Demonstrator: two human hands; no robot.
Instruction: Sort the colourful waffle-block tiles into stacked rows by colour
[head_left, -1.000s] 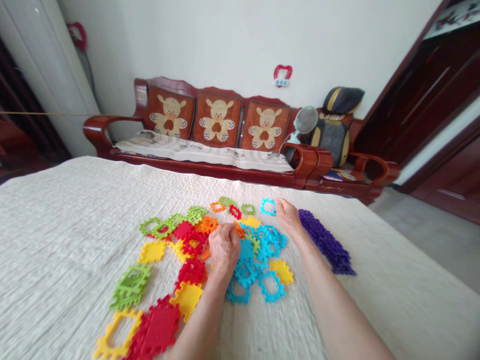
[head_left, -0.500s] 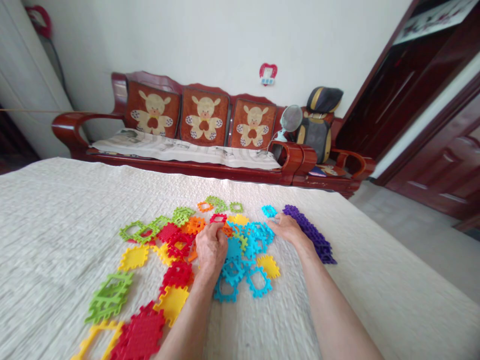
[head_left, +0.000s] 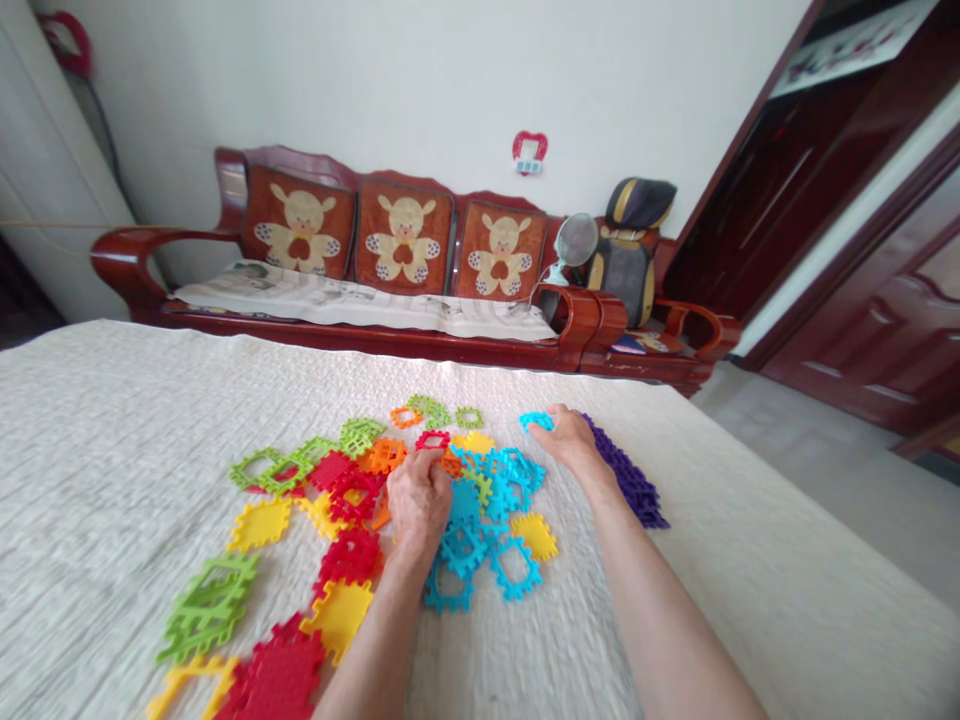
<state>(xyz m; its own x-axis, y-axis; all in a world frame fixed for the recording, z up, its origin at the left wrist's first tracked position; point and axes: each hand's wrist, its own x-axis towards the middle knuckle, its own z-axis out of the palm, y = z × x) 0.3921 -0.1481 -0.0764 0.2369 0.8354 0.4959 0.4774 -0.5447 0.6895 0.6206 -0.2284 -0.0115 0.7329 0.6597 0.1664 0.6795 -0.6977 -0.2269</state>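
Flat plastic interlocking tiles in several colours lie scattered on a cream quilted bedspread (head_left: 112,440). My left hand (head_left: 418,497) rests curled on the middle of the pile, fingers closed among orange, red and blue tiles; what it grips is hidden. My right hand (head_left: 568,438) reaches to the far side and pinches a light-blue open-frame tile (head_left: 534,421). Right of that hand lies a row of purple tiles (head_left: 628,478). A cluster of blue tiles (head_left: 480,540) sits between my forearms.
Green tiles (head_left: 202,600), yellow tiles (head_left: 260,523) and red tiles (head_left: 279,678) spread toward the near left. Beyond the bed stands a red wooden bench (head_left: 390,260) with bear cushions, a small fan (head_left: 576,245) and a bag (head_left: 634,240). Dark wooden doors (head_left: 862,230) are at the right.
My right hand has stayed at the far light-blue tile and closed on it. My left hand has kept its place on the pile. The camera view shifted slightly.
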